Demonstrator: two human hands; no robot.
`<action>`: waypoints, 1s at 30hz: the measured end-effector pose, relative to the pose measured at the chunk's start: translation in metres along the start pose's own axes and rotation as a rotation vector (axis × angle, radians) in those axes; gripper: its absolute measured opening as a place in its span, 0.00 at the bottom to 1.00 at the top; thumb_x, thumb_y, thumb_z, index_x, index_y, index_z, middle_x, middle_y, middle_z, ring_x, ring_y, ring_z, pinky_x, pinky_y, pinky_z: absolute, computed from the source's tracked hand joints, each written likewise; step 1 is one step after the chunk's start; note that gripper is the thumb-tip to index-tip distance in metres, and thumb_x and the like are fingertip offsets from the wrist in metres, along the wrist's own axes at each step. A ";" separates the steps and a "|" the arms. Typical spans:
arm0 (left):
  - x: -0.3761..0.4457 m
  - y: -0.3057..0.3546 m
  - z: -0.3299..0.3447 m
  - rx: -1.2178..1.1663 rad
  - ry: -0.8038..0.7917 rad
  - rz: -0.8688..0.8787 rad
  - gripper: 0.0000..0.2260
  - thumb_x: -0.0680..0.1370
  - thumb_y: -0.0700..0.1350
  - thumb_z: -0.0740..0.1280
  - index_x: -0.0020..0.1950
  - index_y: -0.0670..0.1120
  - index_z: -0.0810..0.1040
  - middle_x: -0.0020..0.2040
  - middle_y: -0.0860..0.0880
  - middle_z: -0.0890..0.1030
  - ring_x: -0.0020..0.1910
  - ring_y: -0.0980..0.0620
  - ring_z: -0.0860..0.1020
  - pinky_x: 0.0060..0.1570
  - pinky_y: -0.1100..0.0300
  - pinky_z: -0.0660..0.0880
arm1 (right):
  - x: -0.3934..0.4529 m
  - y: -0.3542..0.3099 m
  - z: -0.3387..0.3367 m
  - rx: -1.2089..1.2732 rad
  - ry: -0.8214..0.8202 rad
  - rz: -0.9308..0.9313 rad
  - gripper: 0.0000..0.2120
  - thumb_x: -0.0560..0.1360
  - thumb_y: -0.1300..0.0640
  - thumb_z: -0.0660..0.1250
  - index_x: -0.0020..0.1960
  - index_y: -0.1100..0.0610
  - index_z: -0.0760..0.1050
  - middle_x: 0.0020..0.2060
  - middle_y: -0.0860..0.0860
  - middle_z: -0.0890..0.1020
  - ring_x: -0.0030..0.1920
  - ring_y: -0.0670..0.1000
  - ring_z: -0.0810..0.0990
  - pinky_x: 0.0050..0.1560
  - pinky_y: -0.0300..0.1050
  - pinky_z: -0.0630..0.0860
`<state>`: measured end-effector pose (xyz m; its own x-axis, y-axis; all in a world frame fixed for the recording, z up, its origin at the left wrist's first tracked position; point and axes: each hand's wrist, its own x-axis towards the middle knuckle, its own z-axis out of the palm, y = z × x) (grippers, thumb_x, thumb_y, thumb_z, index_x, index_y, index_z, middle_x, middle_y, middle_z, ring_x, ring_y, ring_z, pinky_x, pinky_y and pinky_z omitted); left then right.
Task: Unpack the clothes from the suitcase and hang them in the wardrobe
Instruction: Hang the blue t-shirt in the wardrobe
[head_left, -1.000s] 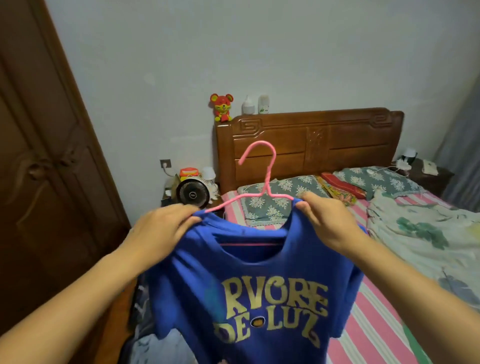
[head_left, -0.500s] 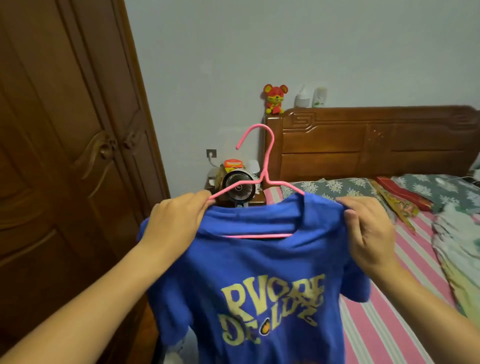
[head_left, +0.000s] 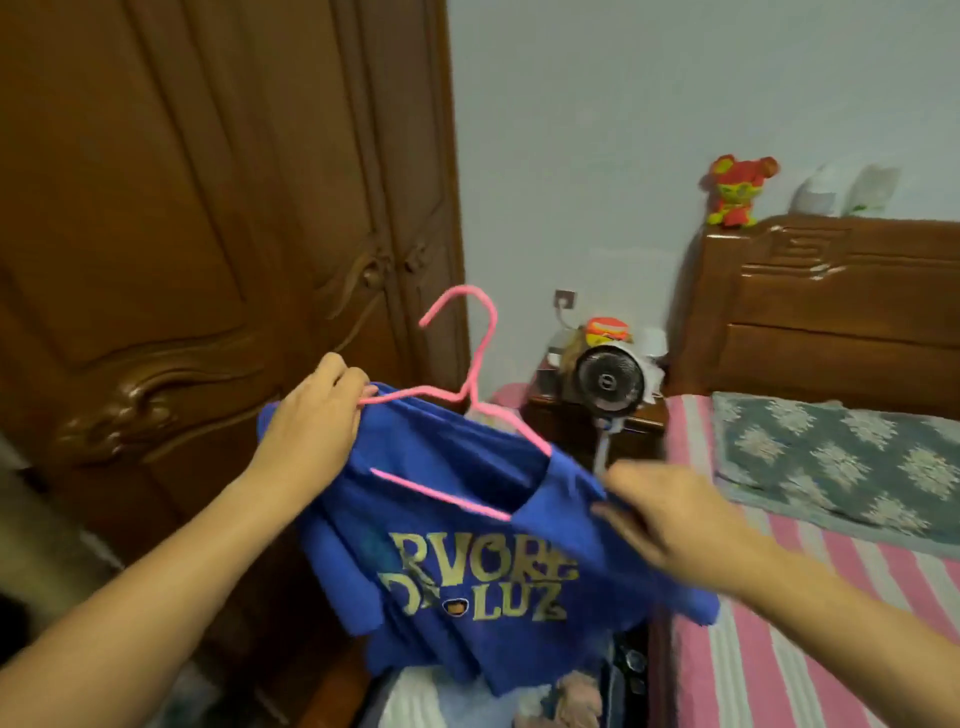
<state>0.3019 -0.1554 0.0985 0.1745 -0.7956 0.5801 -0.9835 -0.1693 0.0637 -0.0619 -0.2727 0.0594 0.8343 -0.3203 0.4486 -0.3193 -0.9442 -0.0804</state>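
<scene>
Hanger (head_left: 470, 400) pink, bar tilted down toward the right, hook (head_left: 460, 309) up toward the wardrobe doors (head_left: 208, 234). Blue T-shirt (head_left: 467, 561) (yellow lettering) hangs on it, rumpled, before me. My left hand (head_left: 311, 431) grips hanger and shoulder; right hand (head_left: 670, 514) pinches the other shoulder.

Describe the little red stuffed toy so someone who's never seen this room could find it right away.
Look at the wooden headboard of the bed on the right side of the room. On its top ledge, at the left end against the pale wall, sits the red plush toy. Unlike the two pale bottles beside it, it is bright red and yellow with round ears.
</scene>
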 end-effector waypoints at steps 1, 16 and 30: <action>-0.004 -0.009 -0.001 0.009 -0.025 -0.097 0.08 0.83 0.46 0.61 0.50 0.42 0.74 0.48 0.43 0.70 0.40 0.34 0.76 0.38 0.43 0.72 | 0.006 -0.008 0.008 0.092 -0.112 -0.034 0.04 0.81 0.47 0.60 0.52 0.46 0.68 0.38 0.48 0.77 0.39 0.54 0.76 0.36 0.44 0.62; -0.075 -0.093 -0.087 0.130 -0.046 -0.687 0.12 0.85 0.48 0.58 0.48 0.43 0.75 0.50 0.41 0.75 0.52 0.37 0.76 0.53 0.47 0.71 | 0.125 -0.073 0.024 0.834 -0.430 -0.357 0.28 0.80 0.64 0.65 0.74 0.41 0.66 0.74 0.34 0.63 0.74 0.30 0.57 0.73 0.27 0.52; -0.197 -0.227 -0.202 0.368 -0.399 -1.147 0.31 0.81 0.54 0.65 0.81 0.52 0.57 0.75 0.42 0.58 0.74 0.38 0.60 0.72 0.45 0.65 | 0.263 -0.209 0.072 0.496 -0.326 -0.426 0.42 0.71 0.72 0.53 0.71 0.31 0.66 0.56 0.33 0.75 0.62 0.43 0.76 0.65 0.40 0.72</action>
<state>0.4812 0.1579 0.1340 0.9794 -0.1945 0.0535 -0.1990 -0.9749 0.0994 0.2568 -0.1652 0.1302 0.9568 0.1495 0.2492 0.2398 -0.8905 -0.3865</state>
